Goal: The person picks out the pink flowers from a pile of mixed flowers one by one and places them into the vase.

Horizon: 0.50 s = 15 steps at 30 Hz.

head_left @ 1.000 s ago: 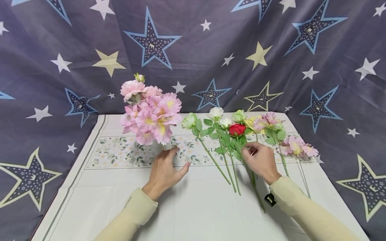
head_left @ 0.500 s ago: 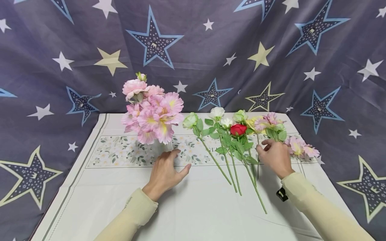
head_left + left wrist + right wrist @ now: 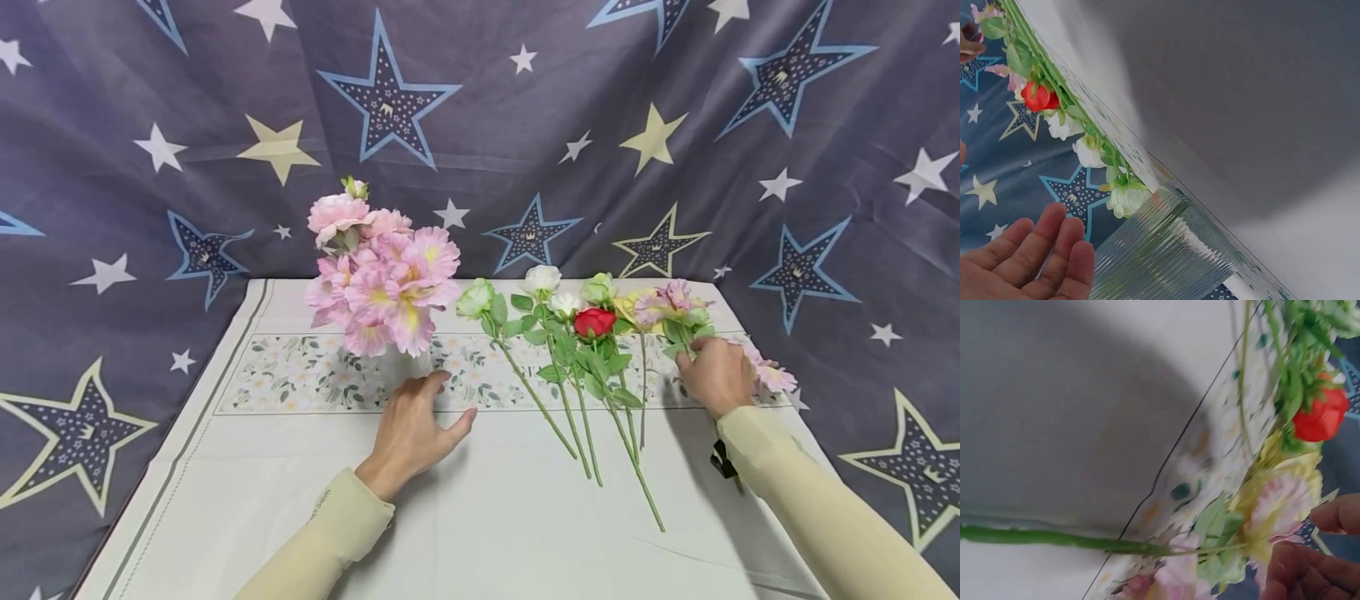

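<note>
Stem [image 3: 1054, 540], likely light, bendable, best pinched midway; left hand [image 3: 414, 432] loosely spread, gripping nothing; right hand [image 3: 720, 377] half-curled, hold unclear.

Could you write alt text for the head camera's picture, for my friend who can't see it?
A person's right hand reaches to loose flowers at the right of a white tablecloth; the left hand is open near an upright bunch of pink flowers. Between them lie white blooms and a red bloom; a star-patterned backdrop hangs behind.
</note>
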### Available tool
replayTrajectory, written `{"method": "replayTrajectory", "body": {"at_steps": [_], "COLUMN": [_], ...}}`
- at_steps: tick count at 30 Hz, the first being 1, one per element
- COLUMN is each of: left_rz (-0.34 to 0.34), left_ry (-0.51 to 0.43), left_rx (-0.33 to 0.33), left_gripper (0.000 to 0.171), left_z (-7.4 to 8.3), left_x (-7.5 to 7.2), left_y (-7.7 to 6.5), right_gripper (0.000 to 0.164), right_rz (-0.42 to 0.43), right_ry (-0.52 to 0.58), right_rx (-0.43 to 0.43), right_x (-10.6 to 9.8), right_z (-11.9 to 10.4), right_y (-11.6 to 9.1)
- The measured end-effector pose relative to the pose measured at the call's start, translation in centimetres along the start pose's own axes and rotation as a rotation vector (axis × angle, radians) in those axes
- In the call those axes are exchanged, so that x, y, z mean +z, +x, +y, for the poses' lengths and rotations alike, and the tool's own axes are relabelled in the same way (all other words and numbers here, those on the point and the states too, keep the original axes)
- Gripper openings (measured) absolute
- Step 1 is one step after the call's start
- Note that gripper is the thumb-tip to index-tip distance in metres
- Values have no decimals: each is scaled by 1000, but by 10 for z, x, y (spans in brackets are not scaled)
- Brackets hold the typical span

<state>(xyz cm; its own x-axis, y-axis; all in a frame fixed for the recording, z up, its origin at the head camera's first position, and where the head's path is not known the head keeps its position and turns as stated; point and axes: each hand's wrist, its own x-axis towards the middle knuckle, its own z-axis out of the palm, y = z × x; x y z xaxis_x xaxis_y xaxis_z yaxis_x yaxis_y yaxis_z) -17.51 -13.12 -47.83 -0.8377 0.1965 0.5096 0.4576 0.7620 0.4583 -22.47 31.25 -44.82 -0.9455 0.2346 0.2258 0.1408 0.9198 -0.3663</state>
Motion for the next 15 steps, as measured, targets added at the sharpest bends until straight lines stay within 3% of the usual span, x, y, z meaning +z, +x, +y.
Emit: {"method": "replayTrajectory", "body": {"at_steps": [5,9,15], "left_rz": [-6,-13,-6], "left_ry": [-3,-1,8], "left_rx": [-3,-12,-2], "left_gripper": [58,58,57], "left_z": [1,1,1], "left_x": [-1,-1,-1], "left_y": [0,-1,-1], "right_gripper": [25,31,26], "right_rz": [-32,-78,-119], "right_ry": [-33,-74,-124], "right_rx": [36,66,99], "right_x": [4,8,16], "right_z": [9,16,26], "right_y": [9,16,24]}}
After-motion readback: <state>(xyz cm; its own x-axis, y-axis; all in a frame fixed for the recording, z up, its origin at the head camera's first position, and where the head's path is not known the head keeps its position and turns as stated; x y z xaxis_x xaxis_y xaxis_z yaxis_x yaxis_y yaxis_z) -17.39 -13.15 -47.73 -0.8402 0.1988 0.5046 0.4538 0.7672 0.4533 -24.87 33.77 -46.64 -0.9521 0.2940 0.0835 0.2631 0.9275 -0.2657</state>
